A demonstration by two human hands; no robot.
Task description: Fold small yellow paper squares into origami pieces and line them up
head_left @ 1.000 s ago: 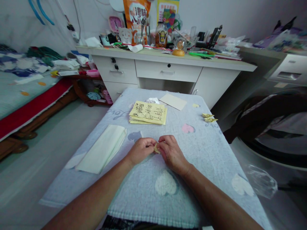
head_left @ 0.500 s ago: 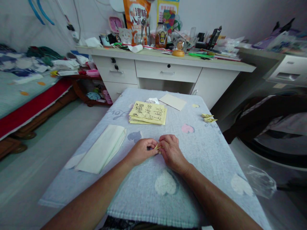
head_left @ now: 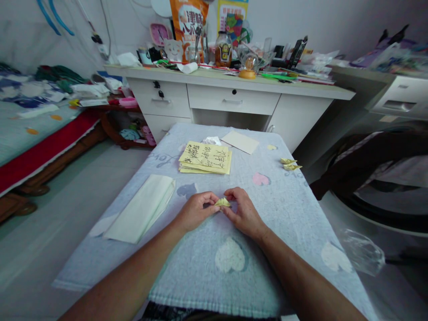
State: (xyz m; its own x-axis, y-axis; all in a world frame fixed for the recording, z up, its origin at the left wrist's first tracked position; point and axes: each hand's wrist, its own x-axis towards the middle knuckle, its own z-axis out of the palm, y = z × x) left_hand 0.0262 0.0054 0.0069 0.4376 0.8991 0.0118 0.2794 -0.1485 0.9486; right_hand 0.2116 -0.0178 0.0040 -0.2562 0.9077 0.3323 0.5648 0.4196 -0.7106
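Observation:
Low over the middle of the cloth-covered table, a small folded yellow paper with a peaked, boat-like shape sits between both hands. My left hand pinches its left end between thumb and fingers. Around the right end curls my right hand, its thumb against the near edge and its index finger raised a little off the paper. Beyond them lies a stack of yellow paper sheets with black handwriting. Two similar folded yellow papers rest near the right edge.
At the left lies a folded pale cloth or paper. A cream card and crumpled white tissue are behind the stack. A cluttered white desk stands beyond, a washing machine to the right, a bed to the left.
My right hand's fingers have opened and drawn slightly right, so more of the folded paper shows. My left hand keeps its pinch in nearly the same place.

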